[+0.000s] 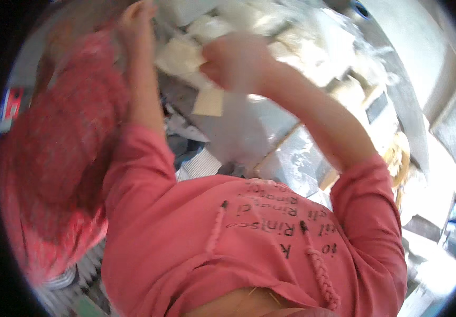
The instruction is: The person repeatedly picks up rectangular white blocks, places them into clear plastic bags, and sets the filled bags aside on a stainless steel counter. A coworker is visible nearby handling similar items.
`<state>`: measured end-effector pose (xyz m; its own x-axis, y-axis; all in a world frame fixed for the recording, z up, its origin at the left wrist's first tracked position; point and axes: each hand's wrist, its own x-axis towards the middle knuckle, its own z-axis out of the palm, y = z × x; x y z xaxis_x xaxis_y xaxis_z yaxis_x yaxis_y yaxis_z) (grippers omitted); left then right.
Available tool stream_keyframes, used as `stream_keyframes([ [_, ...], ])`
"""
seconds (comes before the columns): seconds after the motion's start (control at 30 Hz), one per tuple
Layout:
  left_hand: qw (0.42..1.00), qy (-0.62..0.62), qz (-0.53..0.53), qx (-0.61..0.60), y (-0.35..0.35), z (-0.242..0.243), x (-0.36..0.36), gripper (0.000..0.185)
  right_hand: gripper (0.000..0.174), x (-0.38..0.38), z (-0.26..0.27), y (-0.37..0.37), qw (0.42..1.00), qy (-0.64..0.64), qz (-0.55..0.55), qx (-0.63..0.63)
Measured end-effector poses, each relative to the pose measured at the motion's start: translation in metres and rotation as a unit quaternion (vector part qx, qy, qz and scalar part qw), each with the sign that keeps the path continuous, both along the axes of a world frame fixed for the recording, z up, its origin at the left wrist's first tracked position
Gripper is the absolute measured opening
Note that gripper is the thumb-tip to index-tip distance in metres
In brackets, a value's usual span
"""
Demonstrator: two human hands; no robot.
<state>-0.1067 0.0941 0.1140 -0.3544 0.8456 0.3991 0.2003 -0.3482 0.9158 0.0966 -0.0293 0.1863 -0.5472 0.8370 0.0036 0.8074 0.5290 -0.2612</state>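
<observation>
My right hand [238,63], blurred by motion, is curled in a fist above the table. A hazy, see-through plastic bag [236,130] hangs from it towards my body. My left hand [139,14] is raised at the top edge of the view, partly cut off; its fingers are too unclear to read. Beyond my right hand lies a heap of pale, plastic-wrapped packets [303,43]. A flat cream square [208,102] sits below that hand, close to the bag. Another cream piece [178,55] lies between my two hands.
A person in a red patterned garment [65,150] is close on my left. The grey table's curved rim [406,99] runs along the right. A tan ring-shaped roll [396,158] lies near it. Dark and striped cloth [200,164] is right before my chest.
</observation>
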Motion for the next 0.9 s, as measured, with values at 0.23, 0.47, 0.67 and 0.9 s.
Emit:
stream_keyframes([
  [0.23,0.987,0.100,0.117,-0.038,-0.065,-0.090,-0.004,0.055,0.037,0.023,-0.075,-0.023,0.948,0.304,-0.056,-0.074],
  [0.47,0.944,0.207,0.079,-0.242,-0.254,-0.162,0.046,0.034,0.067,0.230,-0.159,0.017,0.819,0.178,-0.534,0.106],
  [0.67,0.974,0.059,-0.183,-0.121,-0.239,-0.138,0.103,0.025,0.064,0.307,-0.189,0.067,0.738,0.157,-0.652,-0.071],
  [0.9,0.886,-0.103,-0.324,-0.315,-0.191,-0.093,0.181,0.028,0.019,0.271,-0.123,0.030,0.902,-0.025,-0.304,0.306],
])
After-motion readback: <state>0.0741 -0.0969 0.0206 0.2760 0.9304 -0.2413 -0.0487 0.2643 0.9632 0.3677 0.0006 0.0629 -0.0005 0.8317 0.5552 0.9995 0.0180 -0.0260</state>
